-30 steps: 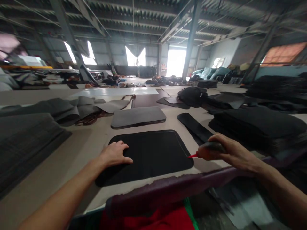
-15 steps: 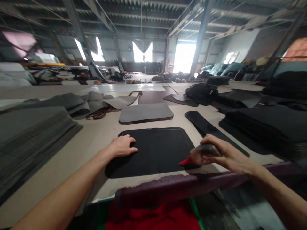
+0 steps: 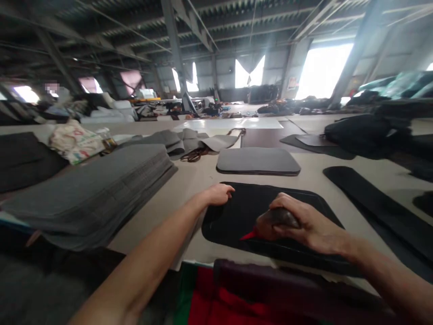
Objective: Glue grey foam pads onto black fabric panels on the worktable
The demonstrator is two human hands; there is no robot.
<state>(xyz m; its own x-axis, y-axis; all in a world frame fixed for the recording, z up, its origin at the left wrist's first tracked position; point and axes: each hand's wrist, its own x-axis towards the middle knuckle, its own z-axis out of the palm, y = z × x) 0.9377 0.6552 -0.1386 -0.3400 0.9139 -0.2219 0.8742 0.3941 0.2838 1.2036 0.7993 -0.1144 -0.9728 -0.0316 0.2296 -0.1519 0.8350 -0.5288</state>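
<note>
A black panel [image 3: 238,212] with rounded corners and a thin pale line near its border lies flat on the table. At its far left corner rests my left hand [image 3: 218,194], fingers slightly bent, with a small gap at the thumb and nothing seen in them. My right hand [image 3: 297,221] is wrapped round a dark squeeze bottle [image 3: 284,217] with a red pointed nozzle. The bottle is tilted, and the nozzle tip points down at the panel's near edge, left of its middle. My right hand and forearm hide part of the panel's right side.
Beyond the panel sits a short stack of grey panels [image 3: 259,161]. A tall grey stack [image 3: 101,185] stands at left; a long black strip [image 3: 379,207] lies at right. A dark purple roll [image 3: 287,289] runs along the near table edge. Grey scraps [image 3: 196,140] lie farther back.
The view has swung left. My right hand has moved the nozzle leftward along the panel's near edge. My left hand has shifted to the far left corner, its fingers drawn closer together.
</note>
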